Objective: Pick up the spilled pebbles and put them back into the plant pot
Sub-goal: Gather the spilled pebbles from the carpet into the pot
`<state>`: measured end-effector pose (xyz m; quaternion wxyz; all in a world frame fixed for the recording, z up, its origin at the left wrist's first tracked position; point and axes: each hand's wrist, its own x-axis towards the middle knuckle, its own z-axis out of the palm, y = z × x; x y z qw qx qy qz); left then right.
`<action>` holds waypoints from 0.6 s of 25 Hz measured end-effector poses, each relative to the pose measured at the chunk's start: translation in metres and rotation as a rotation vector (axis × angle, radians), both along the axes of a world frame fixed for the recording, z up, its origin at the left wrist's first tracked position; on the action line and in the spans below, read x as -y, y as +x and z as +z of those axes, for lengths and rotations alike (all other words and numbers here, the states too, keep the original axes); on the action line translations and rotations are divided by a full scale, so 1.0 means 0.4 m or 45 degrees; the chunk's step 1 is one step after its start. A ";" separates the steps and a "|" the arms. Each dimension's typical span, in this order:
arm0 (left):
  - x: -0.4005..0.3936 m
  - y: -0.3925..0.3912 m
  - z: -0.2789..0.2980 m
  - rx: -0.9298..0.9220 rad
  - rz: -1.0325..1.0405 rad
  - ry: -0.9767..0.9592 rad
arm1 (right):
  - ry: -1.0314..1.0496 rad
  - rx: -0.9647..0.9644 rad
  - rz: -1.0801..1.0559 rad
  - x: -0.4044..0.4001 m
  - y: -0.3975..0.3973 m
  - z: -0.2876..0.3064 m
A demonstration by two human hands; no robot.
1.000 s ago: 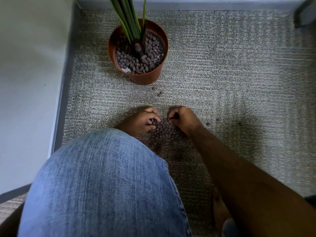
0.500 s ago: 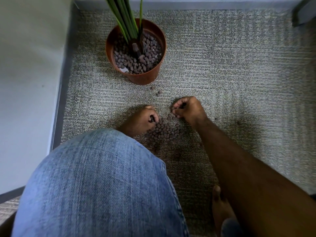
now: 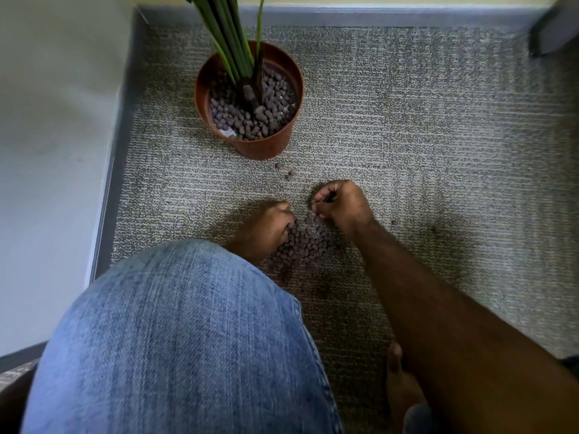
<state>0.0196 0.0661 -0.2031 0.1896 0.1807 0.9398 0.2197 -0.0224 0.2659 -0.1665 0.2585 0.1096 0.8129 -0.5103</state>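
A terracotta plant pot [image 3: 266, 148] stands on the grey carpet at the upper middle, with green leaves and brown pebbles inside. A pile of spilled pebbles [image 3: 308, 242] lies on the carpet in front of it, between my two hands. My left hand [image 3: 266, 228] rests on the pile's left edge, fingers curled into the pebbles. My right hand [image 3: 340, 202] sits at the pile's upper right, fingers closed around some pebbles. Two or three stray pebbles [image 3: 291, 173] lie just below the pot.
My knee in blue jeans [image 3: 175, 333] fills the lower left and hides the carpet there. A wall with a grey baseboard [image 3: 117, 158] runs along the left and the back. A bare foot [image 3: 399, 383] shows at the bottom. A dark object [image 3: 554, 29] sits top right.
My right hand has lifted off the pile and moved up toward the pot with its fingers closed. My left hand has stayed at the pile's left edge.
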 end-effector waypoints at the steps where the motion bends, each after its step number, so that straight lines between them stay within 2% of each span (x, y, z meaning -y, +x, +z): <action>1: 0.000 0.000 0.002 -0.005 -0.002 0.007 | -0.011 0.007 -0.023 -0.001 -0.005 0.005; 6: 0.024 -0.028 0.052 -0.109 0.163 0.204 | -0.163 -0.094 -0.093 0.002 -0.060 0.074; 12: 0.077 -0.120 0.236 -0.315 0.337 0.447 | -0.241 -0.522 -0.110 0.054 -0.192 0.227; 15: 0.130 -0.184 0.303 -0.429 0.453 0.485 | -0.036 -0.719 0.119 0.119 -0.255 0.276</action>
